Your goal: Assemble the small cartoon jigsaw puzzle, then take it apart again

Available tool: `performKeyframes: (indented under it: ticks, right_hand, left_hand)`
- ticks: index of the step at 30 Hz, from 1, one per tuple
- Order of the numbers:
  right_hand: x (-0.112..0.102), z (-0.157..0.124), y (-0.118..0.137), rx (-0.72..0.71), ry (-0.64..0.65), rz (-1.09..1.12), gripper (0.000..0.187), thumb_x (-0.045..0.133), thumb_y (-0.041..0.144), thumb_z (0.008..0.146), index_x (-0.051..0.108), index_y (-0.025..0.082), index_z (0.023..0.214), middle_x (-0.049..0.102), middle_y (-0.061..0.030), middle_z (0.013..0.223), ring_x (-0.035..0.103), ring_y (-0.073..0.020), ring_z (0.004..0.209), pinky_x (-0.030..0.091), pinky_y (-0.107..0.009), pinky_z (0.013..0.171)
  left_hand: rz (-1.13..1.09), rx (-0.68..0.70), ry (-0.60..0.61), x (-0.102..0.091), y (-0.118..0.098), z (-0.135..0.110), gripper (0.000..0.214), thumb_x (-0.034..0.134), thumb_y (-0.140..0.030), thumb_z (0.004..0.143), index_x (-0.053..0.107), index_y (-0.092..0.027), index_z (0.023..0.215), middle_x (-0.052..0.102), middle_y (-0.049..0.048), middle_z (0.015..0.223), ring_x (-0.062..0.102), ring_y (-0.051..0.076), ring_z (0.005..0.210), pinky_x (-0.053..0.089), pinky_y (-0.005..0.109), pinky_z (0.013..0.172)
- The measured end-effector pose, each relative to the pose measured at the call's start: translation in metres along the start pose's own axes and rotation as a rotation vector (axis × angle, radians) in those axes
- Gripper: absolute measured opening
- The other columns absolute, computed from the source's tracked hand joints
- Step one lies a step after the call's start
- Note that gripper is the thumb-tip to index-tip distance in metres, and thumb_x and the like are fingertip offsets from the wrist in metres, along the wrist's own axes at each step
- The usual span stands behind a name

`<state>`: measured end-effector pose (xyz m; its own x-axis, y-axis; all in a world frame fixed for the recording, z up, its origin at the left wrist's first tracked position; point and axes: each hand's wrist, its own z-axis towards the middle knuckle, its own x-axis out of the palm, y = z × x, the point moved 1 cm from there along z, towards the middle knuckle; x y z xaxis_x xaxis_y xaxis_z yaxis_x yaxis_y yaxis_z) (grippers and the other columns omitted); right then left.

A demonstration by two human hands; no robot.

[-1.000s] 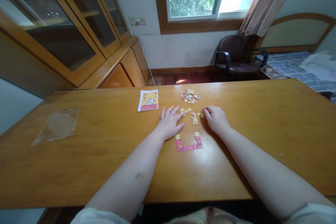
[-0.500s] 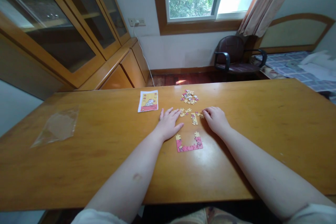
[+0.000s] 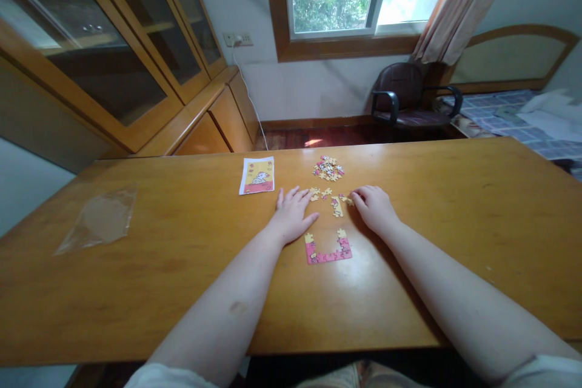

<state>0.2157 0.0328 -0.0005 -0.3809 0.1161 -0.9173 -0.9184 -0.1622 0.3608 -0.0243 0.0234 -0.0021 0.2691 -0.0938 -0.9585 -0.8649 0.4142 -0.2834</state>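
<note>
My left hand (image 3: pixel 291 214) lies flat on the table with its fingers spread, the fingertips beside some loose yellow puzzle pieces (image 3: pixel 315 193). Opposite it, my right hand (image 3: pixel 371 205) is curled, thumb and fingers closed at the edge of a small yellow puzzle piece (image 3: pixel 348 200). Between the hands is a short joined strip of yellow pieces (image 3: pixel 337 207). Nearer to me sits a U-shaped joined puzzle border (image 3: pixel 328 257), pink along the bottom with yellow upper ends. A heap of mixed loose pieces (image 3: pixel 328 168) lies beyond the hands.
A picture card (image 3: pixel 257 176) with a white animal on yellow and pink lies left of the heap. Farther left is a clear plastic bag (image 3: pixel 100 218) on the wooden table (image 3: pixel 191 309). An armchair (image 3: pixel 402 97) stands past the table's far edge, below the window.
</note>
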Motion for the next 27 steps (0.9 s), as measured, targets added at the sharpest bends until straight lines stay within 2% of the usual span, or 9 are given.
performKeyframes:
  ticks: [3,8,11,15,18,23,27]
  right_hand:
    - [-0.001,0.000,0.000,-0.002,-0.008,0.008,0.028,0.044,0.030,0.092,0.068,0.018,0.084,0.070,-0.0071,0.091,0.058,-0.0203,0.089,0.037,-0.029,0.080]
    - [0.001,0.000,-0.002,-0.012,-0.007,0.005,0.026,0.045,0.029,0.091,0.068,0.018,0.085,0.070,-0.0070,0.091,0.058,-0.0199,0.089,0.037,-0.029,0.081]
    - [0.002,0.000,-0.004,-0.015,-0.006,0.003,0.026,0.045,0.030,0.091,0.068,0.019,0.085,0.070,-0.0067,0.092,0.058,-0.0198,0.089,0.037,-0.029,0.081]
    - [0.002,0.000,-0.003,-0.021,-0.005,0.007,0.026,0.045,0.029,0.091,0.068,0.018,0.085,0.070,-0.0068,0.092,0.058,-0.0199,0.089,0.037,-0.030,0.082]
    - [0.001,0.000,-0.002,-0.030,-0.003,0.014,0.025,0.046,0.028,0.090,0.068,0.018,0.085,0.070,-0.0069,0.092,0.058,-0.0200,0.089,0.037,-0.030,0.082]
    - [0.000,-0.001,-0.001,-0.031,0.007,0.018,0.024,0.046,0.027,0.090,0.068,0.019,0.084,0.070,-0.0064,0.092,0.058,-0.0204,0.089,0.037,-0.030,0.082]
    - [-0.002,-0.001,0.000,-0.038,-0.001,0.028,0.025,0.046,0.028,0.090,0.068,0.018,0.084,0.070,-0.0065,0.091,0.058,-0.0205,0.088,0.038,-0.030,0.082]
  left_hand:
    - [-0.012,-0.056,-0.088,-0.002,0.003,0.001,0.052,0.044,-0.044,0.090,0.043,-0.022,0.137,0.048,0.0075,0.140,0.034,0.028,0.134,0.012,0.055,0.114]
    - [-0.026,-0.170,-0.317,-0.009,0.013,0.003,0.041,0.048,-0.032,0.088,0.054,-0.018,0.126,0.059,0.0082,0.126,0.047,0.025,0.121,0.030,0.043,0.108]
    - [-0.031,-0.203,-0.381,-0.009,0.018,0.003,0.034,0.048,-0.027,0.087,0.059,-0.018,0.118,0.063,0.0074,0.118,0.052,0.025,0.112,0.036,0.041,0.103]
    - [-0.029,-0.192,-0.388,-0.007,0.020,0.003,0.027,0.048,-0.019,0.084,0.066,-0.021,0.105,0.066,0.0049,0.108,0.055,0.023,0.105,0.039,0.039,0.098]
    - [-0.022,-0.193,-0.378,-0.007,0.020,0.004,0.030,0.047,-0.012,0.081,0.069,-0.024,0.098,0.067,0.0030,0.102,0.055,0.022,0.102,0.040,0.037,0.095]
    - [0.006,-0.224,-0.371,-0.009,0.023,0.004,0.034,0.047,-0.007,0.078,0.070,-0.026,0.094,0.068,0.0017,0.100,0.056,0.023,0.099,0.041,0.037,0.091]
    - [0.046,-0.295,-0.358,-0.010,0.028,0.001,0.038,0.046,-0.005,0.078,0.070,-0.027,0.098,0.068,0.0026,0.100,0.056,0.024,0.098,0.042,0.038,0.089]
